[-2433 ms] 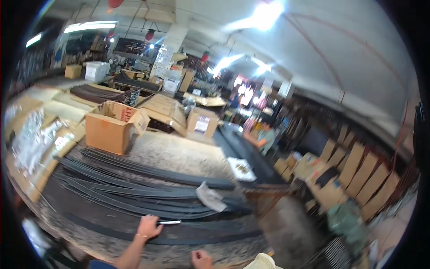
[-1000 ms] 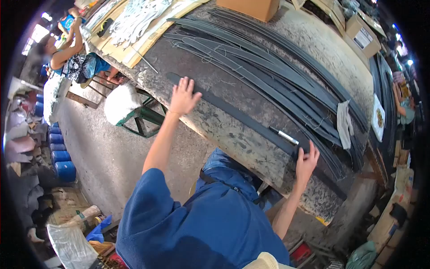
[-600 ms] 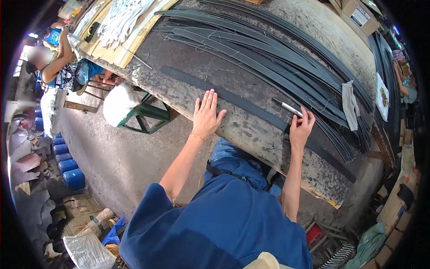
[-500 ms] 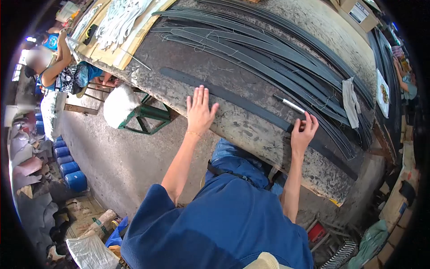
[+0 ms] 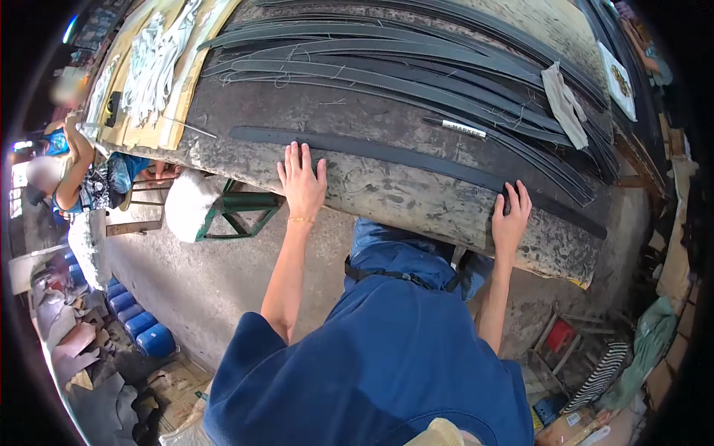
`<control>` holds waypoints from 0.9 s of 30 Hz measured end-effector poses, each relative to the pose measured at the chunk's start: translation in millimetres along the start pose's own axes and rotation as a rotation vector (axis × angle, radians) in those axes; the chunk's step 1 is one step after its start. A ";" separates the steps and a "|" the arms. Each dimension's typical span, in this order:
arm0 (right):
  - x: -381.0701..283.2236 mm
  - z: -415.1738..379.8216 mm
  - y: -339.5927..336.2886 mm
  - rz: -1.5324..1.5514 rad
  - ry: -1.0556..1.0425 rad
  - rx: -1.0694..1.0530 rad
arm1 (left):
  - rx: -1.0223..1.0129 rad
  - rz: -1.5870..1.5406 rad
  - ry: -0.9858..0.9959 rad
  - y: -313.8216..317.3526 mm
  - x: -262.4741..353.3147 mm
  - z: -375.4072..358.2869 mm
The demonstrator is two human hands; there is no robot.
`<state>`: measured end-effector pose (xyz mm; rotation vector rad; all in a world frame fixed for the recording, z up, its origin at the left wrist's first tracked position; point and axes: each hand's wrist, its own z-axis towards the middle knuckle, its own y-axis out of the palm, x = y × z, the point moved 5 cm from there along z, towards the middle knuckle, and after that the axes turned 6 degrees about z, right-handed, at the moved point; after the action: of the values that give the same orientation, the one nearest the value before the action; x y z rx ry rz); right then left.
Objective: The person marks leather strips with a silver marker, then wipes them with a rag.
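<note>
A long dark strap (image 5: 401,165) lies along the near side of the worn table (image 5: 372,195). My left hand (image 5: 303,182) rests flat with its fingers spread, fingertips at the strap's left part. Further right, my right hand (image 5: 512,215) touches the strap's edge with its fingers slightly bent and apart, holding nothing. A white marker (image 5: 462,128) with a black cap lies beyond the strap. Behind it runs a heap of dark straps (image 5: 416,70) with loose threads, and a grey cloth (image 5: 564,104) lies over its right end.
White strips (image 5: 152,67) lie on a board at the left. A green-framed stool (image 5: 242,202) with a white covering stands by the table's near edge. Another person (image 5: 71,167) sits at the far left, near blue containers (image 5: 155,340). A red-seated stool (image 5: 559,336) stands lower right.
The view has turned, so the table scene sits differently. My right hand has shifted slightly along the strap, and its fingers are straighter. My left hand stays at the strap's left part.
</note>
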<state>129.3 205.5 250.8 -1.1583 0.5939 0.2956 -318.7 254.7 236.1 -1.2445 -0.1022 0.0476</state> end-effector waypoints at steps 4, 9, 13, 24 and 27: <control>1.1 0.3 -0.2 -0.004 -0.004 0.010 | 0.012 -0.015 0.021 3.1 4.0 -3.8; 5.4 0.7 1.5 0.003 0.023 0.000 | 0.007 -0.019 0.031 -0.7 7.1 -2.4; 4.3 1.2 1.4 0.009 0.050 -0.008 | -0.022 0.012 0.051 -3.8 10.4 -1.5; 4.4 1.4 -1.6 0.037 0.021 0.038 | 0.028 0.010 0.045 1.3 8.6 -1.6; 3.2 2.5 -2.3 0.059 0.003 0.047 | 0.033 0.036 0.068 2.0 8.6 -0.6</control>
<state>133.8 206.6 251.4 -1.0973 0.6358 0.3287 -310.0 255.6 234.4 -1.2135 -0.0199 0.0383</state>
